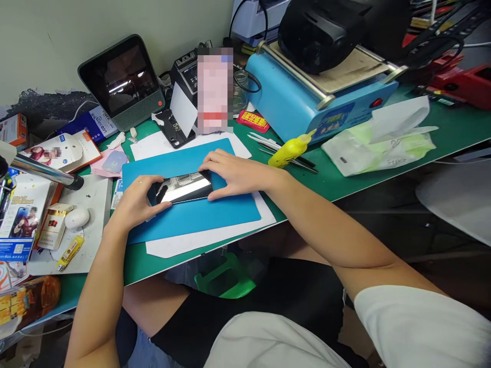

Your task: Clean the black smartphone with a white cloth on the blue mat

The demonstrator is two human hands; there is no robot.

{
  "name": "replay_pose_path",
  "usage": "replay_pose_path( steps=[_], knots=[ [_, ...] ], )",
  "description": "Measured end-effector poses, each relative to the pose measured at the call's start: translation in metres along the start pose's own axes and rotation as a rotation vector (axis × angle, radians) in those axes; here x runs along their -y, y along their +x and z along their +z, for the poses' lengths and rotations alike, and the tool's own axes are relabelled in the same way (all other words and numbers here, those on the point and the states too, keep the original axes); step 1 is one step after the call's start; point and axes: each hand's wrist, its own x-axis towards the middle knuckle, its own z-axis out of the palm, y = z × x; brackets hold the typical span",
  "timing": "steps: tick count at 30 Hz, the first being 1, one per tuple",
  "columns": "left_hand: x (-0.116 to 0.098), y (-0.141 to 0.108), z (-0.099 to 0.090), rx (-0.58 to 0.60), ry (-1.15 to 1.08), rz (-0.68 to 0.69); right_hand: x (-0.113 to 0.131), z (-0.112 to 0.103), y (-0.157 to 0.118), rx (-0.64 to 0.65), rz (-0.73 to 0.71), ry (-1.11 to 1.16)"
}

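A smartphone (184,187) with a glossy, reflective black screen lies sideways over a blue mat (199,220). My left hand (140,199) grips its left end, thumb along the near edge and fingers at the far corner. At the other end, my right hand (230,175) holds the phone between thumb and fingers. White paper (176,248) sticks out from under the mat. Beyond the mat lies a dark phone shell (174,130). Whether the phone rests on the mat or is slightly raised, I cannot tell.
A yellow squeeze bottle (289,151) and tweezers (264,142) lie right of the mat. Behind them stands a blue machine (291,102), with a tissue pack (368,153) nearby. At left are a cigarette box (56,225), a white earbud case (77,218) and a metal arm (46,171).
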Motion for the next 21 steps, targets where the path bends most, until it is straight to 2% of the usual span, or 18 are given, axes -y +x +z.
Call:
replay_pose_path(
  steps=[6,21],
  knots=[
    [-0.0014,0.0004,-0.0024,0.018,-0.002,-0.034,0.0002,-0.0006,0.0,-0.001,-0.005,0.003],
    [0.0019,0.0012,-0.0003,0.008,-0.006,0.004,-0.0011,0.0001,0.0002,-0.004,0.007,0.033]
  ],
)
